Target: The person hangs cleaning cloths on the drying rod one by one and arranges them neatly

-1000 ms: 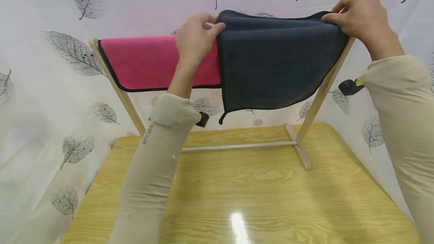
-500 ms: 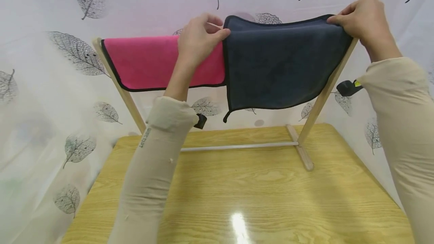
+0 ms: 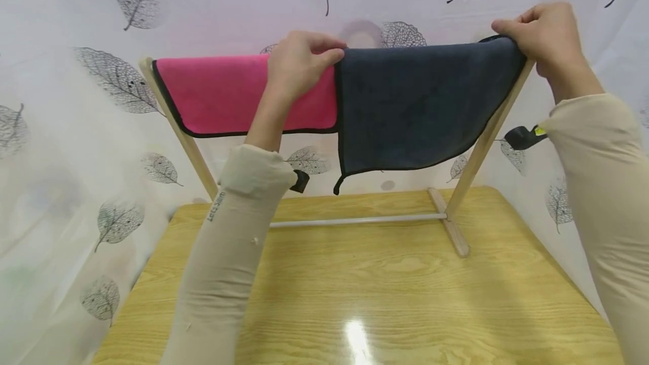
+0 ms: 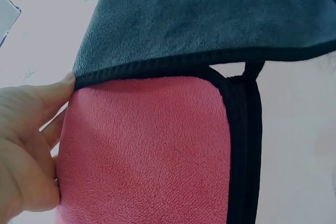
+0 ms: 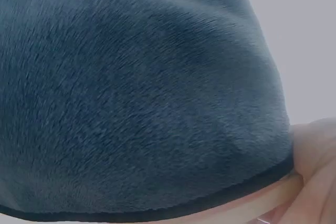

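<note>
A dark blue-grey towel (image 3: 426,106) with black edging hangs over the top of a wooden rack, its lower right edge curving upward. Beside it on the left hangs a pink towel (image 3: 218,94), also black-edged. My left hand (image 3: 301,66) pinches the grey towel's upper left edge where the two towels meet; in the left wrist view the thumb (image 4: 58,88) lies right at that edge, fingers partly behind. At the upper right corner, my right hand (image 3: 550,38) grips the grey towel by the rack's post top. The right wrist view is mostly filled by grey cloth (image 5: 142,103).
The rack's right post (image 3: 476,156) stands on a wooden foot (image 3: 451,227), and a white crossbar (image 3: 355,220) runs low between the posts. Beneath is a wood-grain table (image 3: 395,292). A leaf-print curtain (image 3: 213,4) hangs close behind.
The grey towel's raised back edge has gone down behind the rack top, and its front hem hangs slightly lower. Both hands have lowered a little, the left also shifting slightly right.
</note>
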A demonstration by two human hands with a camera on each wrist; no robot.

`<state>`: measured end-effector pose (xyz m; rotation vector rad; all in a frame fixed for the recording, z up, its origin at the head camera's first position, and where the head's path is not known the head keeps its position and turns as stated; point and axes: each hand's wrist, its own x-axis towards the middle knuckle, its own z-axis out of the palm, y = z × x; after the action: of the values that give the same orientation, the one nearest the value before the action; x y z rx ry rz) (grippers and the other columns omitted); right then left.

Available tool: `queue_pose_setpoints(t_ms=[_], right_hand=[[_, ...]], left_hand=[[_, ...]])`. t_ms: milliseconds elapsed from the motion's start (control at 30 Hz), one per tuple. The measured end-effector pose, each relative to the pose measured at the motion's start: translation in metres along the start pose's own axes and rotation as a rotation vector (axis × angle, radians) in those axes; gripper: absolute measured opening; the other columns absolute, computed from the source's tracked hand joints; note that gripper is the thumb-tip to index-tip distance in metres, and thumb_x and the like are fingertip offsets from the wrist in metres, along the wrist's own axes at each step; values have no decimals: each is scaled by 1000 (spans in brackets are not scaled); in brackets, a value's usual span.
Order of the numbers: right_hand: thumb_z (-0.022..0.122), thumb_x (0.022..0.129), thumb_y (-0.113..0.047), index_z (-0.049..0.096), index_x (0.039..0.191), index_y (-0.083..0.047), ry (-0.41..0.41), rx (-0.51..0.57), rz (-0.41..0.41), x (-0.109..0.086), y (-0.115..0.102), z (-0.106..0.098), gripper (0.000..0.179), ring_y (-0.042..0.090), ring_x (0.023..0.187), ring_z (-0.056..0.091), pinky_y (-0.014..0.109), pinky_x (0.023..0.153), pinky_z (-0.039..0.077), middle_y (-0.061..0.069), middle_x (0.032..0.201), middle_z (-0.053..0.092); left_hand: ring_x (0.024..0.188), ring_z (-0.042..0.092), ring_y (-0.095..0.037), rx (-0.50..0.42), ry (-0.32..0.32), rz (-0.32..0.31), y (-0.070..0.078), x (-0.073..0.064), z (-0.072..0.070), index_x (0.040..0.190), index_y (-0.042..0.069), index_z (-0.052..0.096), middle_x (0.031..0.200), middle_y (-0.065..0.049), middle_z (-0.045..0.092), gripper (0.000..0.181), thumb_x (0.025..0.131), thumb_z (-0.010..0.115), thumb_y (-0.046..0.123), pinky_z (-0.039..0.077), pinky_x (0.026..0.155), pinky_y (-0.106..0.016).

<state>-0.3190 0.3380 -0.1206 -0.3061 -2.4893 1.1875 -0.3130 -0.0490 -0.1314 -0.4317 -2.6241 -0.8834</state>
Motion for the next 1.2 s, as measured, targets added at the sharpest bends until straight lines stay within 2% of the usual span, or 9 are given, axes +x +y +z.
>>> queue_pose_setpoints(t_ms=[100, 233, 333, 433, 533, 667, 800, 933, 1200], right_hand=[[76, 88, -57, 72, 91, -31, -39, 102, 42, 0, 5, -2, 27, 15, 86, 43, 29, 84, 46, -5, 103, 45], [82, 86, -47, 80, 94, -27, -125, 277, 40, 2, 13, -8, 22, 15, 85, 44, 25, 82, 47, -4, 104, 46], [82, 90, -29, 83, 100, -17, -240, 444, -13, 5, 20, -13, 16, 14, 84, 51, 16, 64, 51, -1, 108, 50], [74, 96, -10, 80, 113, -9, -379, 598, -75, 7, 28, -16, 18, 15, 83, 62, 17, 71, 56, 1, 113, 58], [68, 97, 0, 76, 120, -4, -453, 697, -130, 6, 34, -16, 24, 18, 78, 68, 19, 74, 58, 5, 109, 65], [71, 93, 4, 74, 123, -2, -409, 802, -150, 4, 35, -9, 31, 17, 80, 69, 21, 72, 59, 7, 107, 63], [75, 89, 4, 75, 122, -2, -319, 860, -143, 1, 34, -4, 33, 16, 77, 70, 21, 70, 59, 7, 108, 61], [76, 86, 8, 76, 117, 2, -262, 931, -157, -1, 33, -1, 31, 17, 74, 72, 20, 70, 59, 8, 99, 68], [78, 83, 13, 76, 112, 7, -73, 981, -257, -4, 27, 5, 30, 18, 76, 67, 18, 74, 58, 11, 85, 64]], left_hand=[[116, 62, -5, -19, 25, -4, 3, 1, 0, 128, 36, 75, 129, 16, 69, 27, 102, 67, 38, 43, 95, -29], [109, 64, -6, -37, 54, -16, 6, 1, 3, 124, 35, 77, 124, 14, 72, 25, 101, 68, 38, 41, 88, -29], [106, 63, -6, -38, 68, -22, 7, 0, 4, 122, 34, 78, 121, 13, 73, 24, 100, 69, 38, 40, 83, -29], [103, 60, -8, -15, 71, -3, 7, 0, 2, 122, 32, 78, 119, 11, 74, 24, 101, 68, 36, 40, 79, -27], [107, 57, -9, 15, 56, 17, 7, 1, -2, 124, 30, 78, 120, 9, 74, 25, 102, 67, 33, 42, 80, -25], [114, 58, -10, 72, 47, 38, 6, 3, -4, 126, 29, 77, 123, 7, 73, 26, 103, 65, 31, 46, 85, -24], [110, 62, -11, 120, 86, 152, 4, 5, 1, 123, 24, 79, 117, 5, 76, 24, 104, 64, 26, 47, 89, -19], [108, 64, -11, 37, 104, 263, 2, 9, 6, 119, 15, 79, 115, 1, 76, 22, 103, 66, 17, 44, 94, -14], [112, 63, -9, -65, 133, 300, 9, 13, 9, 121, 10, 77, 120, -1, 75, 23, 102, 66, 16, 41, 96, -9]])
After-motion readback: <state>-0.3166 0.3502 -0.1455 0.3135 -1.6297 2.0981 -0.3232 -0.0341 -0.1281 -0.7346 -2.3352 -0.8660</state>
